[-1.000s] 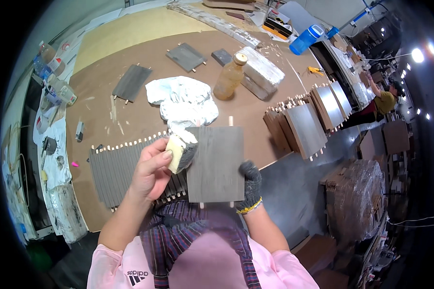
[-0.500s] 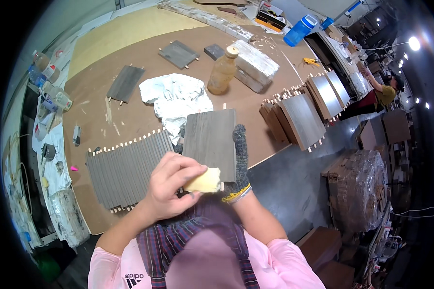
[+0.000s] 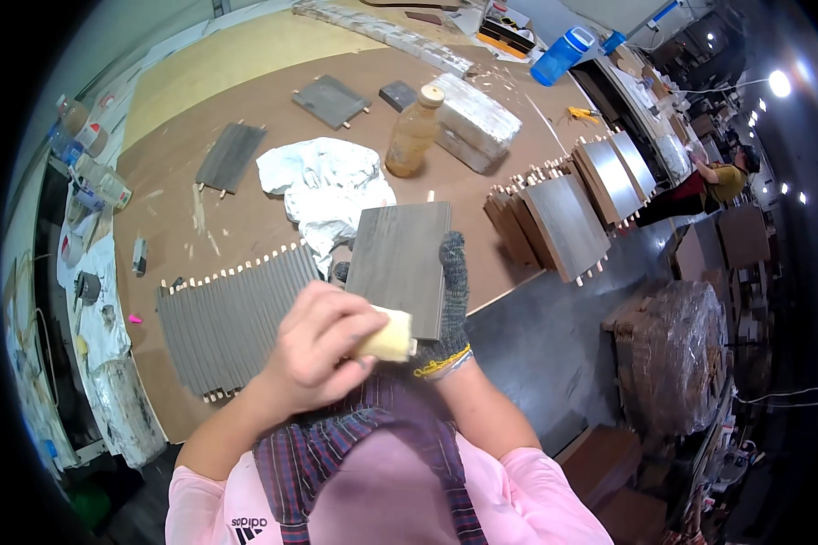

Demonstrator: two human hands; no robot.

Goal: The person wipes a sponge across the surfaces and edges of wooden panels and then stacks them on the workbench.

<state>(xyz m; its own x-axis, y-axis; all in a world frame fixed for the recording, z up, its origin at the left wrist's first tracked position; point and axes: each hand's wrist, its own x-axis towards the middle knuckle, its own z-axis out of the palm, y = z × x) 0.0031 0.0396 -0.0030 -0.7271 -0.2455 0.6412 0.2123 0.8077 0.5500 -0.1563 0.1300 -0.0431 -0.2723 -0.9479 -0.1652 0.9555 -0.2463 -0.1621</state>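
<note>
At the centre of the frame, the gloved right hand (image 3: 452, 304) is clamped on the right edge of a grey panel (image 3: 398, 265), holding it upright above the table (image 3: 182, 173) edge. The bare left hand (image 3: 316, 343) is closed around a yellowish sponge (image 3: 388, 337), pressing it to the panel's lower edge.

The panel looks stiff, flat and fairly light, easy for 1 hand; gripping it by the long edges seems best, since the faces look smooth and any wet edge would be slippery. The sponge looks soft and will squash under the fingers.

Compared with 1 second ago, the sponge has gone from the panel's upper left side down to its bottom edge, and the panel sits slightly higher.

Left of the hands lies a row of slats (image 3: 232, 318); above it, a crumpled cloth (image 3: 327, 186) and a bottle (image 3: 413, 134).
</note>
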